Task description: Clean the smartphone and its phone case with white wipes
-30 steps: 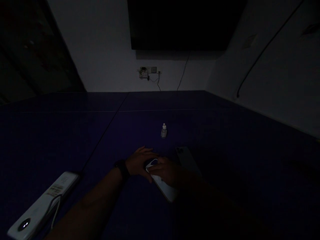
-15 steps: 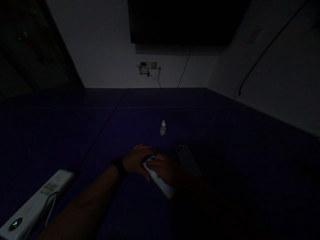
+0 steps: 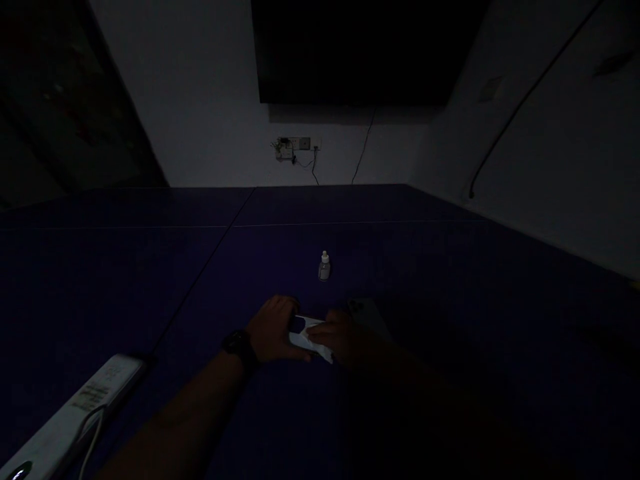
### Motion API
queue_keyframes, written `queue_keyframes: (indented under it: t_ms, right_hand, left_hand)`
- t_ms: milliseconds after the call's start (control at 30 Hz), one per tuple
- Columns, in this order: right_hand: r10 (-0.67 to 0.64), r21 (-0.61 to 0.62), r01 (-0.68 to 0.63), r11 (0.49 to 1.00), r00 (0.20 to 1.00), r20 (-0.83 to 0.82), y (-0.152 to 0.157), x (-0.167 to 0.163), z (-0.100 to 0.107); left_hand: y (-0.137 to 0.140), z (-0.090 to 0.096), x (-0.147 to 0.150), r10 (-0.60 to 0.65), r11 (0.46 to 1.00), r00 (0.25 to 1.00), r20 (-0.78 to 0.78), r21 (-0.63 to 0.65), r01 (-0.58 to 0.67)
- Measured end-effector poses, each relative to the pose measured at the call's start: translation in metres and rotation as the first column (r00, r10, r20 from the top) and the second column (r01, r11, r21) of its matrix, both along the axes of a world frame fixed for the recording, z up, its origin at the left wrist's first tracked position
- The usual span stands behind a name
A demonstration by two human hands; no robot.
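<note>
In the head view, my left hand (image 3: 274, 330), with a black watch on the wrist, grips the left end of a light phone case (image 3: 296, 338). A dark rounded opening shows near that end. My right hand (image 3: 336, 335) pinches a white cloth or tissue (image 3: 316, 333) and presses it against the case; its exact material is too dark to tell. Much of the case is hidden under the cloth and fingers. Beside my right hand a phone (image 3: 371, 315) lies back side up, partly covered by my forearm. Beyond my hands stands a small white-capped dropper bottle (image 3: 324, 269).
A white power strip (image 3: 75, 417) with a cable lies at the lower left of the dark blue tabletop (image 3: 240, 267). Wall sockets (image 3: 295, 147) and hanging cords are at the back, below a large dark screen (image 3: 360, 53). The room is very dim.
The case has turned to lie more crosswise, and my left hand now wraps its end. My right hand has shifted slightly with the white cloth. The whole view has tilted up a little.
</note>
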State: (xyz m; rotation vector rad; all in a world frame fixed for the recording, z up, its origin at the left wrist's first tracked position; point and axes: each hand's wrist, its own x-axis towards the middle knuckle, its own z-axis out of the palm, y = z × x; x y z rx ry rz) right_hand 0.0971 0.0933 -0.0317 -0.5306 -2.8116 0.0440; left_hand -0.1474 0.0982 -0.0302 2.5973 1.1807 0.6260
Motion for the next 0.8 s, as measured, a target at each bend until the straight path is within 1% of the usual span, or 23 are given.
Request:
queue_keyframes:
  t_ms: [100,200,267,400,467,567,633,733,800]
  right_hand:
    - [-0.067,0.018,0.066,0.998,0.997,0.049,-0.002,0.003,-0.005]
    - [-0.17,0.026,0.169,0.985,0.985,0.043,-0.008,0.002,-0.007]
    - [-0.147,-0.009,0.147,0.989,0.989,0.018,-0.011,-0.001,-0.008]
    - [-0.029,-0.087,0.028,0.996,1.0,-0.01,-0.008,-0.002,-0.009]
    - [-0.052,-0.077,0.051,0.996,0.999,-0.013,-0.006,-0.001,-0.009]
    - [-0.133,-0.046,0.13,0.99,0.99,-0.053,-0.005,0.0,-0.011]
    - [-0.119,-0.071,0.115,0.991,0.991,-0.057,-0.007,0.0,-0.013]
    - [-0.066,-0.152,0.06,0.987,0.997,-0.041,-0.006,0.002,-0.013]
    - [-0.062,-0.166,0.056,0.984,0.998,-0.03,-0.004,0.003,-0.012]
  left_hand:
    - [0.002,-0.001,-0.004,-0.063,0.998,0.998,0.013,-0.007,0.063]
    - [0.003,-0.001,-0.007,-0.072,0.997,0.997,0.019,-0.011,0.073]
    - [0.003,0.0,-0.007,-0.063,0.998,0.998,0.018,-0.013,0.063]
    - [0.003,-0.001,-0.006,-0.044,0.999,0.999,0.012,-0.01,0.044]
    - [0.002,-0.001,-0.005,-0.039,0.999,0.999,0.008,-0.007,0.039]
    - [0.002,-0.001,-0.005,-0.027,1.0,1.0,0.004,0.0,0.027]
    - [0.002,-0.001,-0.005,-0.019,1.0,1.0,0.004,0.004,0.019]
    - [0.002,-0.001,-0.004,-0.022,1.0,1.0,0.004,0.007,0.022]
    - [0.002,-0.001,-0.004,-0.022,1.0,1.0,0.0,0.009,0.022]
